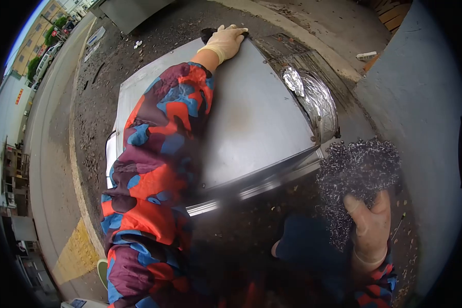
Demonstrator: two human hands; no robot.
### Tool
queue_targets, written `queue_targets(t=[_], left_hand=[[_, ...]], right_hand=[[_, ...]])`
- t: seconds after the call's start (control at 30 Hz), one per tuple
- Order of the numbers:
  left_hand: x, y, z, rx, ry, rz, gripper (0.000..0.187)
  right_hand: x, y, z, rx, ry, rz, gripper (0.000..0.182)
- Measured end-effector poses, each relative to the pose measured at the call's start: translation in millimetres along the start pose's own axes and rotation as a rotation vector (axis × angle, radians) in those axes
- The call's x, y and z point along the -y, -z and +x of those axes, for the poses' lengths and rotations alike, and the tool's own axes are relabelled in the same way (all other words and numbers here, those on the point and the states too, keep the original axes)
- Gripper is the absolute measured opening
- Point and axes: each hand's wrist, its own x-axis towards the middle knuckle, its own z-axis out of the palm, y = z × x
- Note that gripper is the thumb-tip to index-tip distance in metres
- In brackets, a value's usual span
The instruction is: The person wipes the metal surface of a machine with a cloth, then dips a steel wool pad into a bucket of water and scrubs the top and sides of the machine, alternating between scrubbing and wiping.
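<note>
My right hand (368, 226), in a thin pale glove, grips a big loose tangle of metal scouring wool (362, 172) at the lower right. A grey sheet-metal box (256, 113) sits low in the middle, its broad flat top facing me. Across it reaches my left arm in a red, blue and maroon camouflage sleeve. At the box's far edge, my gloved left hand (226, 42) has its fingers bent over a small black thing (207, 35), mostly hidden beneath the hand. A round opening on the box's right side has crumpled silver foil (317, 100) around it.
A grey wall (416, 87) rises close on the right. Weathered wooden boards (303, 56) lie behind the box. A large grey container (131, 13) stands at the top. Dirt and litter cover the ground, with a kerb and road (51, 154) to the left.
</note>
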Motion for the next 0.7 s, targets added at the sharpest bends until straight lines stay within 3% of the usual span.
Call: queue_targets(t=[0.03,0.17,0.3,0.37,0.5,0.6,0.7], left_hand=[[1,-11,-3,-0.094,-0.127,0.026,0.038],[-24,14,-46,-0.02,-0.24,-0.037,0.037],[41,28,-58,0.055,0.221,0.262,0.039],[70,41,-75,0.051,0.383,0.248,0.039],[153,36,-101,-0.048,0.239,0.222,0.039],[156,51,-129,-0.028,0.352,0.316,0.04],[153,66,-160,-0.002,0.339,0.319,0.039]], right_hand=[[1,-2,0,0.016,0.011,0.007,0.036],[3,-8,-4,0.043,0.021,-0.034,0.028],[1,-1,-8,0.047,0.034,-0.107,0.028],[2,2,-9,0.04,0.041,-0.083,0.027],[2,9,-12,0.021,0.073,-0.038,0.028],[6,20,-15,0.052,0.118,-0.108,0.029],[9,23,-19,0.033,0.128,-0.071,0.028]])
